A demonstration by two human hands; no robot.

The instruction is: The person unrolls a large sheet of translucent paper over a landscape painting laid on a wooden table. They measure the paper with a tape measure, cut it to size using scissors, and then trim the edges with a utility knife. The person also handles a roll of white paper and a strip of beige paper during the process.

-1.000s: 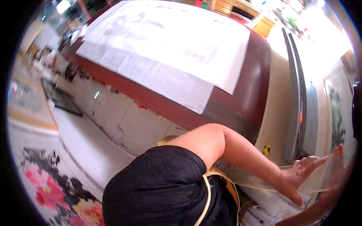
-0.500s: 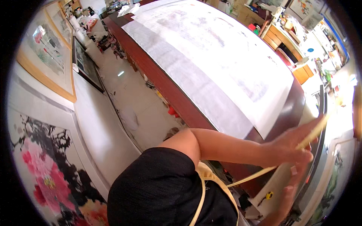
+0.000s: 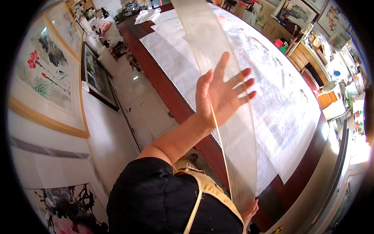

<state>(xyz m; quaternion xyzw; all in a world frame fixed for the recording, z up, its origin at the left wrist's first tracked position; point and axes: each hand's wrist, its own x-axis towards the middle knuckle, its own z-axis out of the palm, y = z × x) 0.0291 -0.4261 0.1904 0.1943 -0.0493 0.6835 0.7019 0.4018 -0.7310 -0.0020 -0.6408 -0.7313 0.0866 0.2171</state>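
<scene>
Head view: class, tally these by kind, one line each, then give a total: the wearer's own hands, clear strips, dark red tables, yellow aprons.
Hands: 2 (left hand, right hand)
Clear strip: 1
Dark red table: 1
Yellow apron: 1
Total: 5

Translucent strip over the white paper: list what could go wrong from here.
The translucent strip could slip or tip: the left hand is open beneath it, fingers spread, and the right hand at its near end is partly hidden.

Its far part passes over the white paper, so a dip might crease or scuff that surface.
</scene>
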